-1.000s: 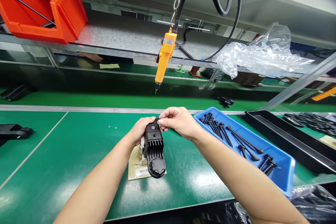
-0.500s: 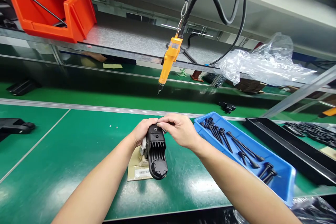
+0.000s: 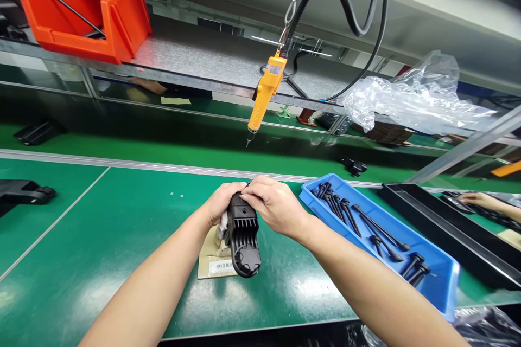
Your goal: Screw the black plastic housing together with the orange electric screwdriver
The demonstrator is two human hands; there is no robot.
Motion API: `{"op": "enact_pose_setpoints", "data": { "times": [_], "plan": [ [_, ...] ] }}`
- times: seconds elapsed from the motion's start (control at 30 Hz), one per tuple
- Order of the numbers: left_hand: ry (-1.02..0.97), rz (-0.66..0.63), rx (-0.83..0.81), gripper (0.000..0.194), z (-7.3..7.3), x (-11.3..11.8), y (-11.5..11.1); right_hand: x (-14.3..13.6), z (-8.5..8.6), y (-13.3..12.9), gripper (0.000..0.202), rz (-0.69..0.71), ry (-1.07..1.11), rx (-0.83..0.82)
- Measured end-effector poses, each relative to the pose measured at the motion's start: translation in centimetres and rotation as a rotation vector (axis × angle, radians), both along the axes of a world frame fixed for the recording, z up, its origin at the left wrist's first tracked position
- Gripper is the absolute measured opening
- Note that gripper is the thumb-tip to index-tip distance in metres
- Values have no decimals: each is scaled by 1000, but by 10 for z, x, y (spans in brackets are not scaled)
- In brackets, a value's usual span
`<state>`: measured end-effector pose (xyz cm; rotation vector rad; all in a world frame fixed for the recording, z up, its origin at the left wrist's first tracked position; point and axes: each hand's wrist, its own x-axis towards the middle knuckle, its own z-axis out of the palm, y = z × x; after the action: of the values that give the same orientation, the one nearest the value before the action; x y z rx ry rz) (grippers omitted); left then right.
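I hold the black part in the middle of the frame, a little below centre, standing on a tan card on the green worktop. My left hand wraps round its far left side, fingers closed on it. My right hand lies over its top end, fingers pressed down on it; I cannot tell if something small is pinched under my fingertips. I think the part is hard plastic, stiff and quite light, with ribs along the body and a round knob at the near end. The ribs should give my fingers something to catch, so it will not slip much. The best place to hold looks like the thick top end, where my hands are now, not the thin ribs. To the right is the blue tray with long black screws. The orange driver hangs above, in the upper middle. A red bin sits on the shelf at upper left. Half a second ago my right hand was higher and I could see the small hole on the part's top; now my fingers cover it. Another person's hand has come in at the far right edge.
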<state>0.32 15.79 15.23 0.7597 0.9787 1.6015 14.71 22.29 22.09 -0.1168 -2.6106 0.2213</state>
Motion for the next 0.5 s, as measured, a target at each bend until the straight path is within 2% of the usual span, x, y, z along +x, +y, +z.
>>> {"op": "enact_pose_setpoints", "data": {
  "times": [0.27, 0.5],
  "plan": [
    [9, 14, -34, 37, 2, 1, -1, 10, 12, -4, 23, 105, -121, 78],
    [22, 28, -10, 34, 3, 1, -1, 19, 17, -5, 25, 125, -96, -91]
  ]
}}
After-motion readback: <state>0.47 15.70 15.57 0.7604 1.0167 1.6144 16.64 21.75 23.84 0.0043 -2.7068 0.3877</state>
